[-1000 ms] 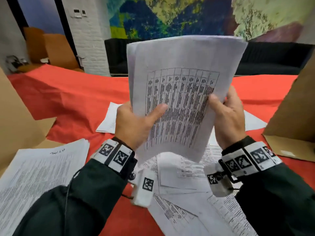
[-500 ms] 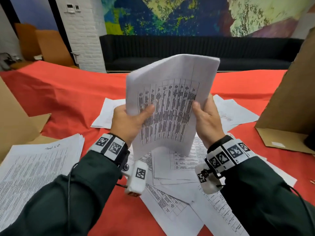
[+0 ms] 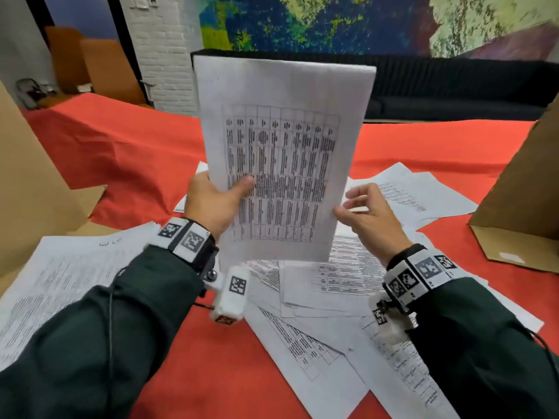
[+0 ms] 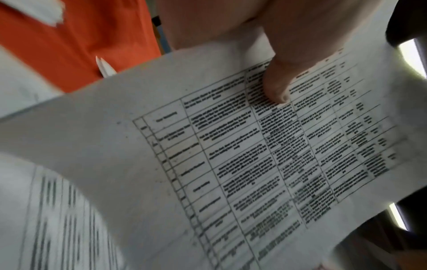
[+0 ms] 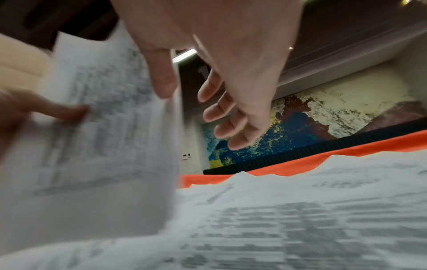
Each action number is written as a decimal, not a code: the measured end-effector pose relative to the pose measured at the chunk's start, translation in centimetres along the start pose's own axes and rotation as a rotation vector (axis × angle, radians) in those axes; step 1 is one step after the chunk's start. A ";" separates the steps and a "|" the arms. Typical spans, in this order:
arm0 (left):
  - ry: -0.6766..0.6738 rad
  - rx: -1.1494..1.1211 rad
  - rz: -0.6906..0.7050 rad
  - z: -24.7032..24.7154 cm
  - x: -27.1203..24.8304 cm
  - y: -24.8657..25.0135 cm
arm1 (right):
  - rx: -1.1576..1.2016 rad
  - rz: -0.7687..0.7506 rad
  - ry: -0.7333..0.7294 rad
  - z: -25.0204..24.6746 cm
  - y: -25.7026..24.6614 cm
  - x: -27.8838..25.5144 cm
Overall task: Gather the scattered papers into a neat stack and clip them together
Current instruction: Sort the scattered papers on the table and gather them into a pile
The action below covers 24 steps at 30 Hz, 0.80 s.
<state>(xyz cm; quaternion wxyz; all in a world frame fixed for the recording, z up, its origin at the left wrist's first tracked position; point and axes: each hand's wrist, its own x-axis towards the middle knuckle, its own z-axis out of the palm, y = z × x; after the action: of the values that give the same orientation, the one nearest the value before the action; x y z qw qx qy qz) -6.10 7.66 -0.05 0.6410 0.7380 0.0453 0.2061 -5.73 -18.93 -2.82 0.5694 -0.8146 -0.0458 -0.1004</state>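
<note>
A stack of printed sheets (image 3: 284, 152) with a table on its front page stands upright above the red-covered table (image 3: 121, 146). My left hand (image 3: 223, 195) grips its lower left edge, thumb across the print and fingers hidden behind. In the left wrist view the thumb (image 4: 277, 87) presses on the stack (image 4: 231, 164). My right hand (image 3: 348, 204) hovers at the stack's lower right edge with fingers spread and holds nothing. The right wrist view shows this hand (image 5: 231, 73) apart from the blurred stack (image 5: 104, 127). Loose sheets (image 3: 320, 285) lie scattered beneath. No clip is visible.
A separate pile of papers (image 3: 60, 273) lies at the near left. Cardboard boxes stand at the left (image 3: 27, 182) and right (image 3: 523, 189) table edges. More sheets (image 3: 417, 192) lie behind my right hand. A black sofa (image 3: 453, 86) runs along the far wall.
My right hand has let go of the stack and opened beside it. The stack, bent before, now stands flat and upright in my left hand alone.
</note>
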 end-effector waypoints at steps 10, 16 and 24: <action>0.087 0.590 -0.432 -26.0 1.6 -3.7 | -0.852 0.304 -0.521 -2.6 5.1 4.5; -0.005 0.881 -0.661 -31.8 -0.9 -9.7 | -0.962 0.292 -0.537 -2.2 6.1 5.8; 0.107 0.948 -0.665 -31.0 -1.2 -11.2 | -0.988 0.309 -0.602 -2.5 6.8 6.4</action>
<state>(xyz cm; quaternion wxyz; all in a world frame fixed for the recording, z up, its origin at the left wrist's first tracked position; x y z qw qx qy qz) -16.19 37.92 -8.21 0.2677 0.8790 0.3944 -0.0121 1.51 -23.91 -6.82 0.0932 -0.9728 -0.0340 0.2092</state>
